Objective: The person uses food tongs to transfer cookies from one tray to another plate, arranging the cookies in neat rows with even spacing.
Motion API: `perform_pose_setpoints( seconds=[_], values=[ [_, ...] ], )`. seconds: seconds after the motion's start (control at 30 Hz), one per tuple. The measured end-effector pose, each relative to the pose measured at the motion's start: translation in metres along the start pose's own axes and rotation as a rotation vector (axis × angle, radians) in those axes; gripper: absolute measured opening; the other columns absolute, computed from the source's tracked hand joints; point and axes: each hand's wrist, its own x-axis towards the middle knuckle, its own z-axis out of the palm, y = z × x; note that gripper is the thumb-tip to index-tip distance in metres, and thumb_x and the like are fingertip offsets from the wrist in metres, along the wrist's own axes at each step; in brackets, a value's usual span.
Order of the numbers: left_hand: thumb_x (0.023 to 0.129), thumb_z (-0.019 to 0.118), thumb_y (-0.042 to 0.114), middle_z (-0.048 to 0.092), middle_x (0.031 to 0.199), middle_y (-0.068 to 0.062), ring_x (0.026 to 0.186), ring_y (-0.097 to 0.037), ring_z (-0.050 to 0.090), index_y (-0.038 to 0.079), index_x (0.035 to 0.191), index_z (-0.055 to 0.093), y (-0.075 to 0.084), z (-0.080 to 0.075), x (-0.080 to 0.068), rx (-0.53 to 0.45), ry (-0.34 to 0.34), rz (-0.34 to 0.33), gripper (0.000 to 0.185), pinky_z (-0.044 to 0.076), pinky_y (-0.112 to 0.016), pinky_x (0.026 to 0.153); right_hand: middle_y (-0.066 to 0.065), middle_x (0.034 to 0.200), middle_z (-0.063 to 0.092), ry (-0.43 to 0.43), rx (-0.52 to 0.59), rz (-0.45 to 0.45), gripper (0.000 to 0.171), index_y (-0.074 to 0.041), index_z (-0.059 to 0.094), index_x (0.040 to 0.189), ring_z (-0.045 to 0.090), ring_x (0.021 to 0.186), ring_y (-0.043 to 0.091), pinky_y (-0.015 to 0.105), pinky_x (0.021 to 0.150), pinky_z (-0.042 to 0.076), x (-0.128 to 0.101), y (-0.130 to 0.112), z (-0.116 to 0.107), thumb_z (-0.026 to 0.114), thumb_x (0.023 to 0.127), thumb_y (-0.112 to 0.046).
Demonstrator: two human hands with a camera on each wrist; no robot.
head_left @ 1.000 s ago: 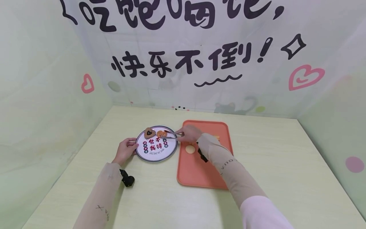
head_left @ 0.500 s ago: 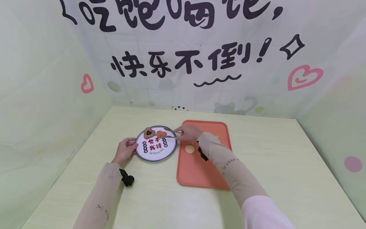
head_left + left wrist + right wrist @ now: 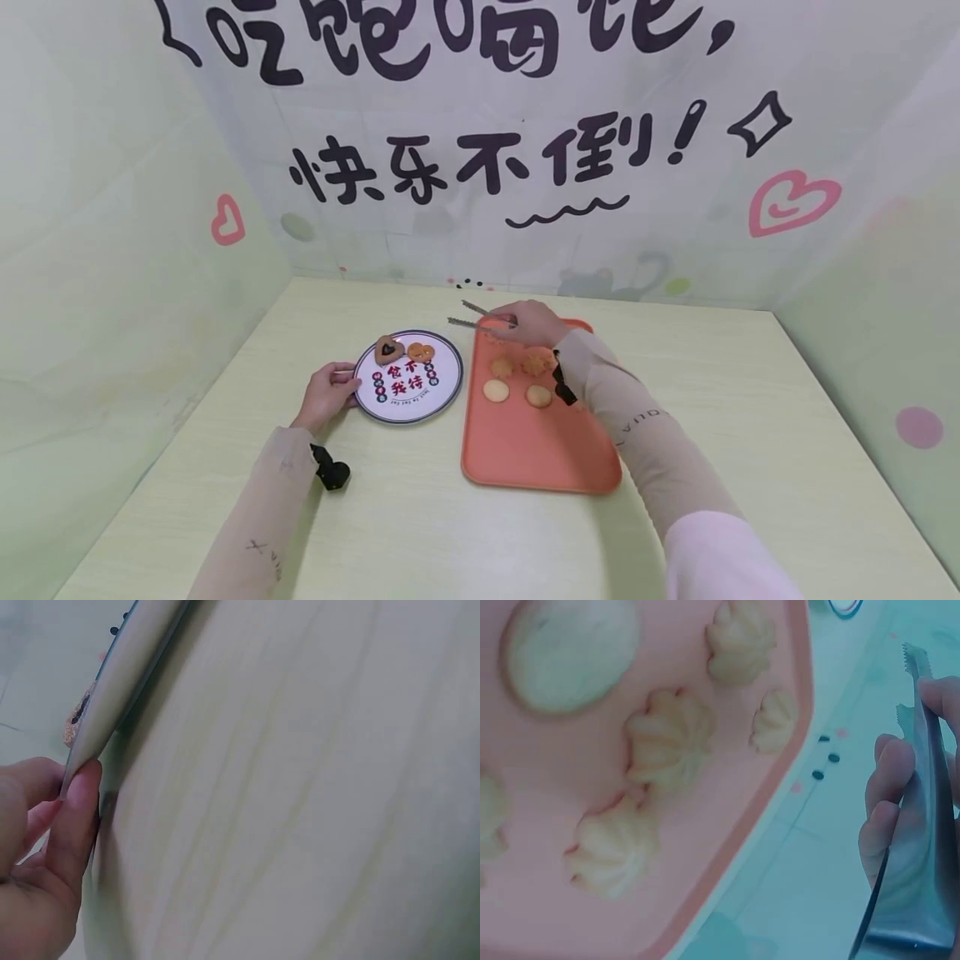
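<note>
Holding metal tongs [image 3: 480, 316], the right hand [image 3: 528, 323] hovers over the far left corner of the orange tray [image 3: 540, 450]; its fingers [image 3: 889, 791] curl round the tongs' 2 arms, whose toothed tips stand apart and carry nothing. The tips point left, past the tray's edge and above the tabletop [image 3: 750, 433]. In the right wrist view the tongs [image 3: 915, 847] lie against the fingers, beside the tray's rim [image 3: 780, 772].

On the tray lie several pale cookies: 2 smooth round ones [image 3: 496, 390] nearer the person and ridged, flower-shaped ones [image 3: 536, 363] behind them, partly hidden by the right wrist. The right wrist view shows 1 round cookie [image 3: 570, 649] and a cluster of ridged ones [image 3: 664, 735] close together on the tray.

The left hand [image 3: 326, 393] grips the near left rim of the round printed plate [image 3: 442, 387], which sits just left of the tray. In the left wrist view the thumb [image 3: 75, 825] presses the plate's edge [image 3: 112, 697]. 2 heart-shaped cookies rest at the plate's far side, side by side: a dark-centred one [image 3: 389, 349] and an orange one [image 3: 422, 351] to its right.
</note>
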Motion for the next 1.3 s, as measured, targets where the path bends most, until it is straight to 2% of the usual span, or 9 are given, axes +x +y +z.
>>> perform_pose_setpoints(
  seconds=[0.1, 0.2, 0.47, 0.7, 0.87, 1.1, 1.3],
  values=[
    [0.088, 0.052, 0.009, 0.051, 0.109, -0.020, 0.079, -0.019, 0.055, 0.001, 0.124, 0.041, 0.000, 0.000, -0.001, 0.001, -0.003, -0.001, 0.038, 0.052, -0.024, 0.062, 0.005, 0.051, 0.046, -0.003, 0.014, 0.033, 0.044, -0.016, 0.053, 0.124, 0.039, 0.044, 0.014, 0.024, 0.045, 0.033, -0.007, 0.010, -0.004, 0.057, 0.084, -0.035],
    [0.088, 0.052, 0.008, 0.051, 0.108, -0.021, 0.078, -0.017, 0.055, -0.001, 0.123, 0.041, 0.000, 0.000, -0.003, -0.006, 0.001, 0.009, 0.038, 0.052, -0.023, 0.062, 0.000, 0.049, 0.041, -0.005, -0.002, 0.045, 0.045, -0.014, 0.051, 0.125, 0.036, 0.041, 0.013, 0.024, 0.042, 0.031, -0.012, 0.020, -0.004, 0.058, 0.085, -0.034],
    [0.086, 0.052, 0.003, 0.051, 0.105, -0.023, 0.067, -0.009, 0.055, -0.005, 0.120, 0.042, 0.000, 0.004, -0.007, -0.037, 0.046, 0.029, 0.037, 0.053, -0.022, 0.059, 0.001, 0.046, 0.039, 0.015, -0.009, 0.085, 0.045, -0.021, 0.050, 0.126, 0.031, 0.039, 0.013, 0.024, 0.039, 0.028, -0.022, 0.044, 0.003, 0.057, 0.084, -0.037],
    [0.085, 0.053, 0.003, 0.052, 0.102, -0.022, 0.064, -0.008, 0.055, -0.005, 0.119, 0.042, 0.001, 0.004, -0.006, -0.028, 0.062, 0.026, 0.036, 0.052, -0.022, 0.058, 0.006, 0.051, 0.053, 0.005, 0.005, 0.102, 0.047, -0.012, 0.052, 0.124, 0.039, 0.039, 0.013, 0.025, 0.039, 0.032, -0.030, 0.061, 0.007, 0.059, 0.084, -0.036],
    [0.085, 0.054, 0.004, 0.052, 0.100, -0.021, 0.065, -0.010, 0.056, -0.004, 0.119, 0.044, 0.001, 0.004, -0.006, -0.012, 0.065, 0.016, 0.037, 0.052, -0.021, 0.058, 0.006, 0.051, 0.053, -0.019, 0.030, 0.108, 0.047, -0.013, 0.052, 0.125, 0.040, 0.039, 0.013, 0.025, 0.038, 0.033, -0.031, 0.064, 0.008, 0.059, 0.084, -0.035],
    [0.085, 0.055, 0.007, 0.053, 0.101, -0.020, 0.067, -0.011, 0.057, -0.003, 0.119, 0.044, 0.002, 0.005, -0.005, 0.001, 0.063, -0.003, 0.037, 0.052, -0.021, 0.061, 0.010, 0.055, 0.057, -0.053, 0.071, 0.138, 0.047, -0.016, 0.051, 0.125, 0.049, 0.044, 0.025, 0.027, 0.038, 0.035, -0.025, 0.065, 0.012, 0.059, 0.084, -0.037],
    [0.084, 0.056, 0.006, 0.053, 0.097, -0.018, 0.066, -0.010, 0.057, -0.004, 0.118, 0.043, -0.002, 0.006, -0.003, -0.042, 0.041, -0.001, 0.037, 0.052, -0.022, 0.062, 0.009, 0.052, 0.055, -0.061, 0.053, 0.116, 0.046, -0.017, 0.052, 0.124, 0.043, 0.037, 0.015, 0.025, 0.036, 0.034, -0.021, 0.068, 0.016, 0.057, 0.084, -0.039]
  ],
)
